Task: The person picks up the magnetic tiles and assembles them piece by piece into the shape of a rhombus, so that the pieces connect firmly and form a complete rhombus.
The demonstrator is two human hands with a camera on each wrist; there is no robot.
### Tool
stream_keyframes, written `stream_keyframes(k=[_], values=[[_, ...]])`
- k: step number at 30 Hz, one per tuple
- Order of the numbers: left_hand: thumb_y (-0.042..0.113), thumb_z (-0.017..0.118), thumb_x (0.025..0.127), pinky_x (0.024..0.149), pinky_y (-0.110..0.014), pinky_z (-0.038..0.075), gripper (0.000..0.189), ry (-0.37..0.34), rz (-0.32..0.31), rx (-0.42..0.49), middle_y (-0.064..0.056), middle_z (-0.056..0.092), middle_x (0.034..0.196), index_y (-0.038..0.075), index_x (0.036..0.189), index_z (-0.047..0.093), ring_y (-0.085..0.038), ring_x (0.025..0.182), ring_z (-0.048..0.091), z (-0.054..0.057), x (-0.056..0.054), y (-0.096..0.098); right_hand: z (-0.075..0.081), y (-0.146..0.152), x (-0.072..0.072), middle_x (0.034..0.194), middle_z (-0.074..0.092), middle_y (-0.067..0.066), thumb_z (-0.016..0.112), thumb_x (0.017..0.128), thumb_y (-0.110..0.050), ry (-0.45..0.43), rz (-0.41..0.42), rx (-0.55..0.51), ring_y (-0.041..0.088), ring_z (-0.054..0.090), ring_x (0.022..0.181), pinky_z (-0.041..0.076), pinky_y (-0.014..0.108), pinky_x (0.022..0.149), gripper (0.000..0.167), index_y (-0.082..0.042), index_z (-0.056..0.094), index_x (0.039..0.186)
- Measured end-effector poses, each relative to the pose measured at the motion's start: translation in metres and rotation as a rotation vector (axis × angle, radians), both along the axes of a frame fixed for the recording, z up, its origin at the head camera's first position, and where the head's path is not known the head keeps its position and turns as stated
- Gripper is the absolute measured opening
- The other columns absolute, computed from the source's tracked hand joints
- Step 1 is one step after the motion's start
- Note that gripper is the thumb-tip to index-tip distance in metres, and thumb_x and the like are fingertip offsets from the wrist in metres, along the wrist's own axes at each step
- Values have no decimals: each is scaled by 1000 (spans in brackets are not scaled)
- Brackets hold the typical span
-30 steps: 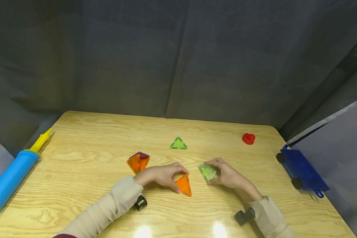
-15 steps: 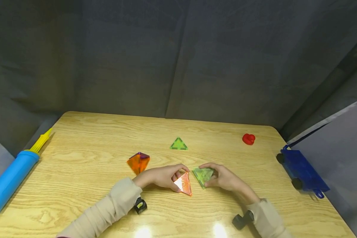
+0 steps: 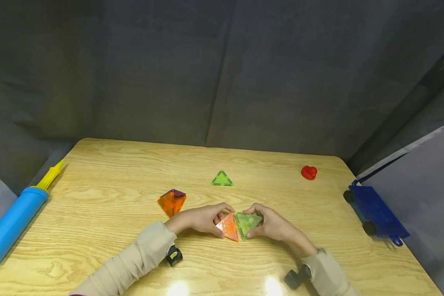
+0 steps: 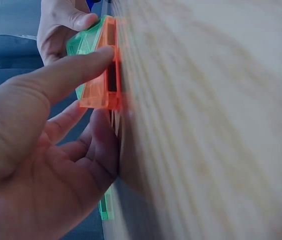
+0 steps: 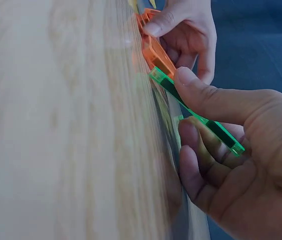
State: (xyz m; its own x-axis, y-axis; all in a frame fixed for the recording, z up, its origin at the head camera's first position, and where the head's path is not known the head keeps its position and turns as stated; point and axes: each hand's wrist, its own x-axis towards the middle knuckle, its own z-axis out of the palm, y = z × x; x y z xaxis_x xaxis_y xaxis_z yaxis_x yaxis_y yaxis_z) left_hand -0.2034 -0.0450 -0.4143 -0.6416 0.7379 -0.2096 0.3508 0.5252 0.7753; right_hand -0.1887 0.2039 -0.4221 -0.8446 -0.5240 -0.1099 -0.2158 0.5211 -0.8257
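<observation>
My left hand [image 3: 202,220] pinches an orange translucent triangular magnetic tile [image 3: 230,227] between thumb and fingers, low over the wooden table. Facing it, my right hand [image 3: 274,224] pinches a green translucent triangular magnetic tile [image 3: 246,222]. The two tiles lie edge to edge in the head view. In the right wrist view the green tile [image 5: 208,123] is tilted, with one end at the orange tile [image 5: 158,56]; whether they touch, I cannot tell. Part of each tile is hidden behind fingers.
An orange and purple tile shape [image 3: 172,202] stands left of my left hand. Farther back lies another green triangle tile [image 3: 222,179]. A red object [image 3: 309,172] and a blue wheeled cart [image 3: 377,211] are to the right. A blue and yellow hand pump [image 3: 16,226] lies at the left.
My right hand has moved left with the green tile, bringing it up beside the orange one. The left hand has stayed nearly in place, with its orange tile slightly tilted.
</observation>
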Motion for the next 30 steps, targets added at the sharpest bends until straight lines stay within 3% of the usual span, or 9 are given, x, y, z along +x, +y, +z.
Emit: stream_keyframes(k=[19,30], values=[[8,73,82,69,-22,40,66,-24,18,26,-4,51,100,6,138,39,-11,79,47,0,2,0,-1,-9,3,99,61,7,84,69,-16,21,-11,17,17,56,88,47,20,75,56,1,56,114],[9,76,79,79,-24,41,75,-33,-11,3,-2,48,105,7,142,36,-12,87,45,1,1,-2,3,-3,3,106,61,12,80,74,-10,-3,52,32,16,57,81,50,22,68,60,1,52,126]])
